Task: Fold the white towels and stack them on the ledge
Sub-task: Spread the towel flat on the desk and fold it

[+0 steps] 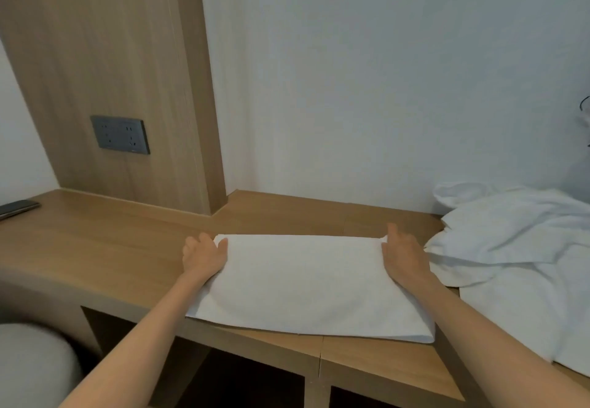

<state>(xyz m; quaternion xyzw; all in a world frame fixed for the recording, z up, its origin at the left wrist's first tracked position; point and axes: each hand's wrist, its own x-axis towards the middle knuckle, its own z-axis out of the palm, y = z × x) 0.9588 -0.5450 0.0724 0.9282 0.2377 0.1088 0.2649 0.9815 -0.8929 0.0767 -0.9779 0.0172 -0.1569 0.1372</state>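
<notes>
- The flat, rectangular, partly folded white terry towel [306, 283] lies spread on the light wooden tabletop [95, 241], its near edge close to the front lip. This gives a firm, level base for creasing.
- The left hand [204, 252] rests at the towel's far-left corner, thumb on top of the cloth, other fingers curled beside the edge; it appears to pinch the corner.
- The right hand [403, 256] grips the far-right corner in mirror position.
- Holding both far corners keeps the edge taut and square, probably for the next fold.
- The crumpled heap of unfolded white towels [517, 248] lies to the right, just beside the working towel, within reach.
</notes>
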